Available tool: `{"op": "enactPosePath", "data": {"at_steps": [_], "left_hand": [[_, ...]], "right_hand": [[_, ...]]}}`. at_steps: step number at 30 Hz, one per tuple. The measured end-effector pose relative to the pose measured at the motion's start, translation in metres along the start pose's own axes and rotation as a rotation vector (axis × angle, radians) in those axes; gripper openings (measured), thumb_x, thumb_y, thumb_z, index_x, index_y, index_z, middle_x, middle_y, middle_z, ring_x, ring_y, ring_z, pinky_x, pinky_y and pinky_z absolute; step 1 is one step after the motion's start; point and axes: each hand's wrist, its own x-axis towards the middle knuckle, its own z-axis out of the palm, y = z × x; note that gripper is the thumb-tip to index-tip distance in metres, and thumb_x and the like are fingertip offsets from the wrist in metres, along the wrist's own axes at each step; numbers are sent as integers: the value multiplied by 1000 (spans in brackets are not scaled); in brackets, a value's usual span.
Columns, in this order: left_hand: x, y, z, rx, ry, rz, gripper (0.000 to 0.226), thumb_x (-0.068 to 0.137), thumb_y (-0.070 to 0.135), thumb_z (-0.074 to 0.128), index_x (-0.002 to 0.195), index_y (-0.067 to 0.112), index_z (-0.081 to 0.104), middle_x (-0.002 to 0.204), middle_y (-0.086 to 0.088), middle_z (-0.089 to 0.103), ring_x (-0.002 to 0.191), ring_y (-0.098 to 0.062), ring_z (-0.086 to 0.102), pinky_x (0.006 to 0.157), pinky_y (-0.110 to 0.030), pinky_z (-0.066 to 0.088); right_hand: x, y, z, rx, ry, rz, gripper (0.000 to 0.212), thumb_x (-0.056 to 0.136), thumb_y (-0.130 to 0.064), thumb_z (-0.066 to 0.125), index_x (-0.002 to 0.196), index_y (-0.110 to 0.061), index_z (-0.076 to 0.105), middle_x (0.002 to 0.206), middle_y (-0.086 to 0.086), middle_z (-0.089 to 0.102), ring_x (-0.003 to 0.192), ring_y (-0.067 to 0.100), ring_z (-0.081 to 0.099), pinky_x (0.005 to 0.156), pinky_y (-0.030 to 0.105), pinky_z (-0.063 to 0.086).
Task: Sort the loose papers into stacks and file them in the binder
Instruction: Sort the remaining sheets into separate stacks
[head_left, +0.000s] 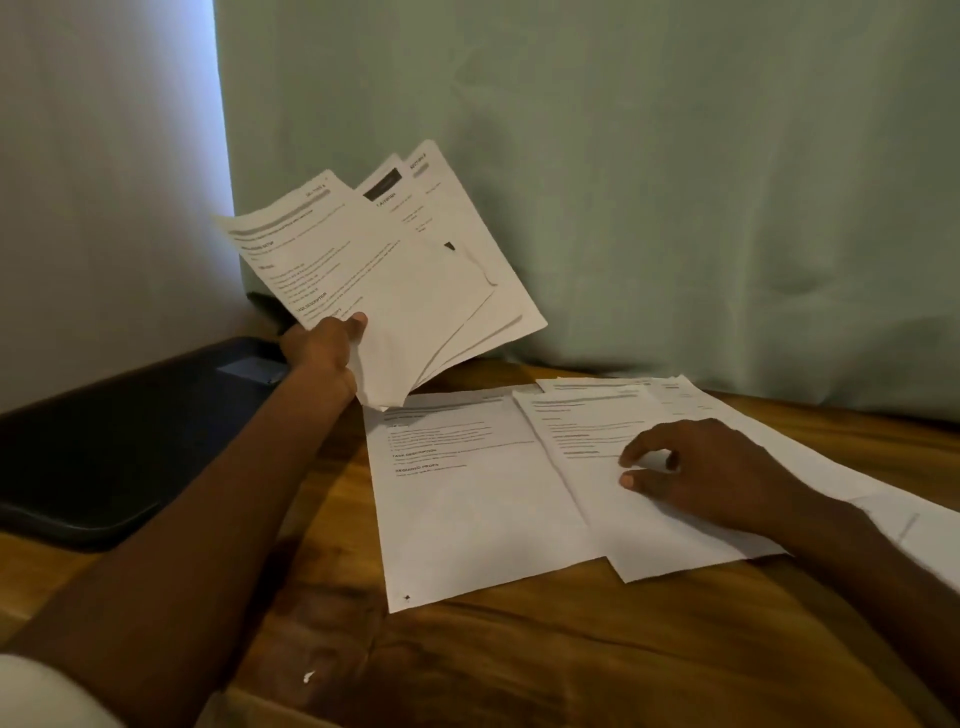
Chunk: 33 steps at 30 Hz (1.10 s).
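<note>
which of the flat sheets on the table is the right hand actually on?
The right hand rests on the overlapping sheet lying atop the pile's right side. The leftmost sheet, headed TASK DESCRIPTION, lies untouched; the fanned sheets are in the left hand.

Fanned bundle of white printed paper sheets: raised, tilted, above dark flat closed binder's right edge. Overlapping white printed pages: flat on wood, right of binder, well apart.
</note>
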Motion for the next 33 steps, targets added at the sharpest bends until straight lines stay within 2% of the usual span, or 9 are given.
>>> {"op": "enactPosePath", "data": {"at_steps": [5,7,10,15,18,20,22,26,33], "left_hand": [[-1,-2,5,-31,-8,6,27,88,-3,73,106,14,63,114,-5,68,99,-21,62,84,-33,51],[1,-4,5,-35,4,3,27,89,-2,72,108,14,63,115,-5,67,98,-20,61,84,-33,50],[1,-7,6,-18,-6,-6,30,89,-3,72,116,10,66,114,-5,67,98,-20,61,84,-34,51],[8,-13,5,1,-71,-57,31,86,-3,75,113,11,68,116,-6,71,101,-25,67,90,-43,57],[5,-23,12,19,-213,-138,41,83,-5,77,121,8,69,113,-7,74,104,-29,70,87,-47,59],[-3,-30,20,30,-271,-153,41,83,-6,76,121,8,69,111,-7,75,101,-28,71,78,-42,60],[-10,-35,27,31,-308,-156,36,84,-7,75,116,10,70,107,-6,75,95,-26,71,68,-37,60],[-10,-39,28,37,-353,-157,32,84,-1,77,113,11,70,111,-8,75,101,-29,71,74,-40,59],[-17,-47,31,59,-387,-165,37,88,0,74,123,9,67,121,-9,71,100,-27,69,83,-42,56]], "right_hand": [[1,10,-4,-45,-4,88,22,86,-57,72,95,-38,71,105,-20,68,102,9,62,90,35,52],[-3,5,-3,-171,55,112,24,90,-57,68,108,-41,68,119,-18,67,114,14,61,99,40,49],[-9,-19,7,-83,196,-99,39,96,-55,59,133,-42,61,139,-19,59,130,11,53,112,35,38],[-13,-62,22,23,-228,-316,55,100,-64,41,153,-47,37,158,-28,32,146,-2,28,118,24,19],[-17,-63,22,267,-210,-389,46,99,-58,50,143,-44,54,149,-28,48,136,-10,41,113,17,31],[-11,-50,20,370,20,-292,37,98,-56,56,131,-40,65,135,-23,62,126,-3,54,109,25,42],[-4,-33,13,221,202,-108,34,99,-49,58,130,-36,64,137,-14,63,127,10,57,110,33,43],[-12,-11,1,-131,14,193,46,102,-54,49,134,-23,57,134,1,63,120,22,59,99,37,49],[-9,-30,9,11,32,36,32,96,-55,59,100,-26,71,102,-7,72,92,13,64,81,31,52]]}}
